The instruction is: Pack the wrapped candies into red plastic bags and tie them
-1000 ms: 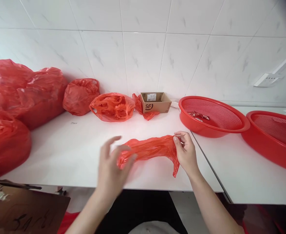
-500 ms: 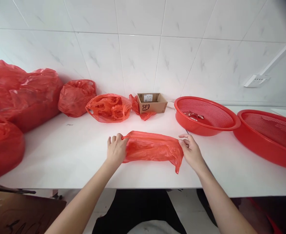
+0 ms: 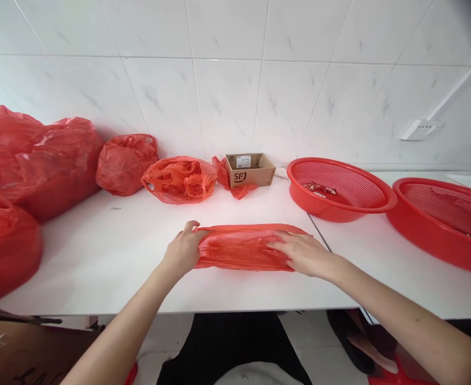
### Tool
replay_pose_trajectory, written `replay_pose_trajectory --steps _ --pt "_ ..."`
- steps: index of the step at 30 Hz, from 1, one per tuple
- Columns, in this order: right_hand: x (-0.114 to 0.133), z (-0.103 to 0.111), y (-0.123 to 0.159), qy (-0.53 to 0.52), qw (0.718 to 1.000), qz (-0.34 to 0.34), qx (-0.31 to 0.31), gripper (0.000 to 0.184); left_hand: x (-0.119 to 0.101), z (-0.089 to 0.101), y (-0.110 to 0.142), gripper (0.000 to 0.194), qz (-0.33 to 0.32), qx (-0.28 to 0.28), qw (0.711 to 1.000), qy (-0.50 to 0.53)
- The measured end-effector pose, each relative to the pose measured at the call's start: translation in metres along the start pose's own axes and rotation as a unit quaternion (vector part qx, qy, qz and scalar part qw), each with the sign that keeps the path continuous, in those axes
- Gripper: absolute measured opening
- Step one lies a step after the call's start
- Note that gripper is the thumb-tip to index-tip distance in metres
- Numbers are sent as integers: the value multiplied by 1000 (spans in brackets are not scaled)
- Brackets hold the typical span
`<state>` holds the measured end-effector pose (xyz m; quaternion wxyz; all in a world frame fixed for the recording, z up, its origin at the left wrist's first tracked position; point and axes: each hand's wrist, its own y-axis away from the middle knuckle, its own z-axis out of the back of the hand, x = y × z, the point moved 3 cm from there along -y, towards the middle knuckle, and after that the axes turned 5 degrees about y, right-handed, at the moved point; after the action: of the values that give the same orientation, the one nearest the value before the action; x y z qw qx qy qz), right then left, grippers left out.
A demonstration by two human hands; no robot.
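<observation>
A thin red plastic bag (image 3: 241,248) lies stretched lengthwise on the white table (image 3: 131,267) in front of me. My left hand (image 3: 183,246) holds its left end, the thumb tucked over the rim and the fingers behind or under the plastic. On the bag's right end lies my right hand (image 3: 301,252), fingers stretched and apart, pointing left across the plastic. Whether those fingertips are inside the bag's mouth or on top of it, I cannot tell.
Along the wall stand stuffed red bags (image 3: 126,163), a red bag of crumpled bags (image 3: 181,179) and a small cardboard box (image 3: 251,170). Red perforated baskets (image 3: 339,211) stand at right, the nearer one holding small wrapped items. A large carton (image 3: 30,353) is at lower left.
My left hand has gone from loose fingers to holding the bag's left end. My right hand let go of the right corner and moved onto the bag, which is now spread flatter.
</observation>
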<state>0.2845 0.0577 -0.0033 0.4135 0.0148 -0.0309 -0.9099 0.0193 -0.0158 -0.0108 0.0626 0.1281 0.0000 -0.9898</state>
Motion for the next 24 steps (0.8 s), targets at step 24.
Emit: replay_pose_trajectory --steps 24 --pt "-97 56 19 -151 976 -156 -32 54 4 6 32 49 -80 46 960 266"
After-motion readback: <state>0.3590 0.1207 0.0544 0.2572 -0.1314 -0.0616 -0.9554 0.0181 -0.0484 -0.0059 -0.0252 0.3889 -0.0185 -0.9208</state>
